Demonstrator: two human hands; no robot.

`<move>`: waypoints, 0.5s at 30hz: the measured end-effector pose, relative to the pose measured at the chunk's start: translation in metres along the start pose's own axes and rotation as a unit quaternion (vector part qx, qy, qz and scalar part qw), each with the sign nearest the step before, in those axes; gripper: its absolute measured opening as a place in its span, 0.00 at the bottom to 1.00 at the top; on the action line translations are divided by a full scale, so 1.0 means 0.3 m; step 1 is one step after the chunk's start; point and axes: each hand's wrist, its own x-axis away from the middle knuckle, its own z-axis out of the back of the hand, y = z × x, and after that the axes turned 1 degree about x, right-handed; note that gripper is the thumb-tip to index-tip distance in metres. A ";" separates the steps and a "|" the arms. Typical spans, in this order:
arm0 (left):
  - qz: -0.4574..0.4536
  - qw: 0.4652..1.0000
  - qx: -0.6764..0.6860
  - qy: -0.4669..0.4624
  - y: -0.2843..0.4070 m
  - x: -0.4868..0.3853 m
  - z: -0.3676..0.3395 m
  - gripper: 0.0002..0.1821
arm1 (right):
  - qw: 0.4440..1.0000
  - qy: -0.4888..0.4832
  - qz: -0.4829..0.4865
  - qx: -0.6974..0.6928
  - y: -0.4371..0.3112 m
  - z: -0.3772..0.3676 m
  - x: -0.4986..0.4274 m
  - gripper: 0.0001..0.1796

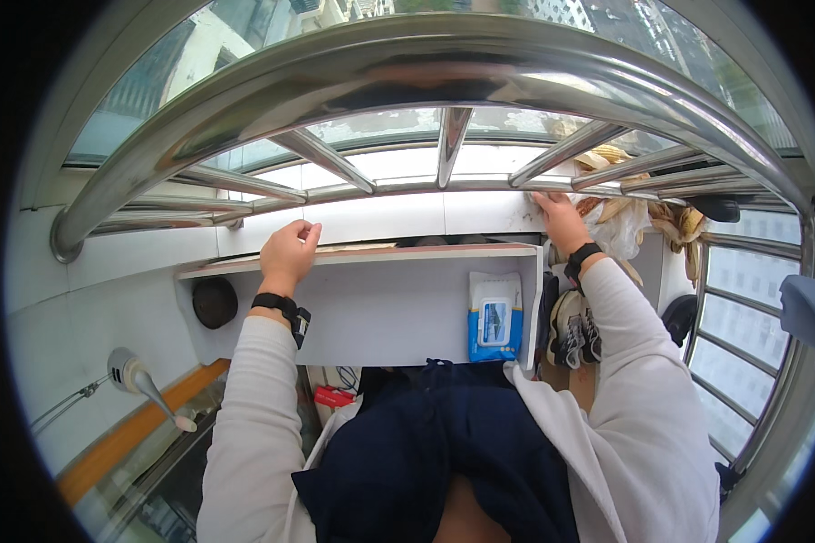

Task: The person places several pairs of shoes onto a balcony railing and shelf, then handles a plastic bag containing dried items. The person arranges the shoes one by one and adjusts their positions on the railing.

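My left hand (pixel 288 250) hangs over the front edge of a white shelf unit (pixel 380 312). Its fingers are curled in, and nothing shows in them. Further right, my right hand (pixel 562 220) reaches to the tiled window sill (pixel 407 214), just under the lower rail of the steel railing (pixel 407 191). Beside it lie a crumpled clear plastic bag (pixel 621 227) and dried corn cobs with husks (pixel 604 157). Whether the right fingertips hold anything is hidden by the hand. Below, a blue-and-white pack of wet wipes (pixel 494 317) stands at the shelf's right end.
A thick steel handrail (pixel 448 61) arches across the window ahead. A dark round object (pixel 214 303) sits in the shelf's left end. Sneakers (pixel 574 329) stand right of the shelf. A hand crank with wires (pixel 136 377) is fixed on the left wall.
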 end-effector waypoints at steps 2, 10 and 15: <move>-0.003 1.000 0.001 0.001 -0.002 -0.001 0.001 0.20 | 1.000 -0.002 -0.006 0.017 -0.001 -0.014 0.000 0.18; 0.014 1.000 -0.009 -0.001 -0.002 -0.003 -0.005 0.20 | 0.978 -0.088 -0.076 -0.171 -0.008 -0.004 0.016 0.20; -0.002 1.000 -0.004 0.009 -0.003 -0.003 -0.010 0.20 | 0.996 -0.063 0.062 -0.028 -0.039 -0.031 0.022 0.23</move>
